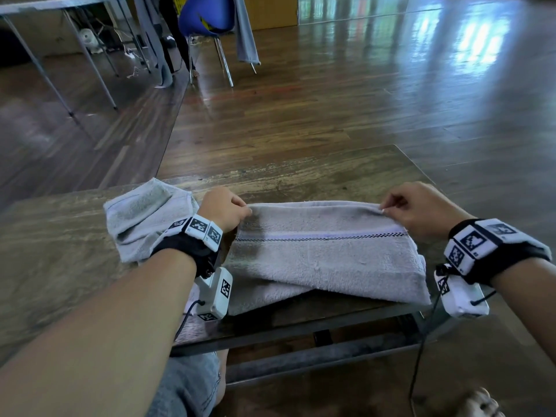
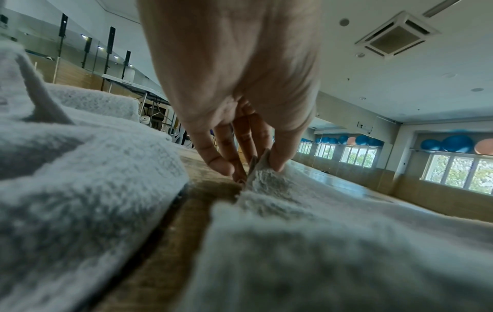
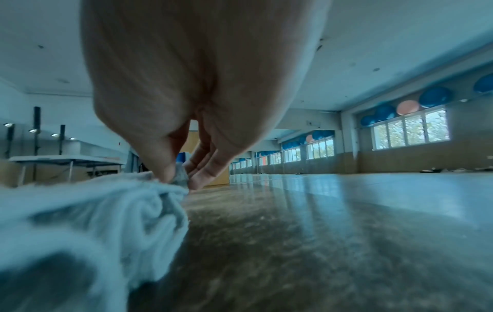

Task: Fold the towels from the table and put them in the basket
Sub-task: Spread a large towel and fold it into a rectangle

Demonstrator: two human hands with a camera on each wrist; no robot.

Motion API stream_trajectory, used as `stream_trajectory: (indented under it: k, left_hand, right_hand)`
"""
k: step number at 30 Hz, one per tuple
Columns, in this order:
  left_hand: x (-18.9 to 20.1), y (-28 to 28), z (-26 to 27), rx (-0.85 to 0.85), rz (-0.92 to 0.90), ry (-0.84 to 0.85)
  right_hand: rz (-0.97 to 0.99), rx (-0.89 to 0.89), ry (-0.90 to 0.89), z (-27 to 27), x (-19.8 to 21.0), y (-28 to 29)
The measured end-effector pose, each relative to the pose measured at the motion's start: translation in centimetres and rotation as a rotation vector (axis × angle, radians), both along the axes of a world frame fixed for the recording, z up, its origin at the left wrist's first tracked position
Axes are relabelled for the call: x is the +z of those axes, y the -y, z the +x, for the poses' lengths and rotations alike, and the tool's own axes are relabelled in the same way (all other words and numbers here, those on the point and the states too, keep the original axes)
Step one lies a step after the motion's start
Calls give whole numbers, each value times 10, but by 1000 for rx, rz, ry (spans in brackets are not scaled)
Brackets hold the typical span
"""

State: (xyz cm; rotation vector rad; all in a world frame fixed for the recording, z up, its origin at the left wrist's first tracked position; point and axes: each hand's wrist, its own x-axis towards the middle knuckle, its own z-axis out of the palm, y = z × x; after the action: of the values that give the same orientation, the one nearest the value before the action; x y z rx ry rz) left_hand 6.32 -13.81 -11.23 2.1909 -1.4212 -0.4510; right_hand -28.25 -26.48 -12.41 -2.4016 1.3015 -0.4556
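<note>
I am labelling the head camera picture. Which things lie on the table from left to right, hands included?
Crumpled grey towel → left hand pinching a corner → striped grey towel, partly folded on the wooden table → right hand pinching the other corner.

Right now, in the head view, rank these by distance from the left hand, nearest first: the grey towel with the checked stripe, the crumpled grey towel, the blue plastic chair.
1. Grey towel with the checked stripe: its far left corner is pinched by the left hand.
2. Crumpled grey towel: just left of that hand's wrist, on the wooden table.
3. Blue plastic chair: far off, across the floor.
</note>
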Motion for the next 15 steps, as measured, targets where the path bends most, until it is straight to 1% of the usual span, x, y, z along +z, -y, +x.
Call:
stream_trajectory:
  k: [2,3,6,8,15]
  left_hand:
    - [1,0,2,22,-28,-14]
    - [2,1,2,33,-34,-27]
    - [1,1,1,34,-11,-25]
    - [0,1,0,35,-5,-21]
    - [0,2,4,67,3,-75]
  right_hand:
    - [26,-48,69,-6,4,5]
    - [36,-45,69,-9,6,6]
    - [33,20,-14,-10,3,2]
    - [24,39,-23,-10,-1,0]
    - [74,13,251,-11,1,4]
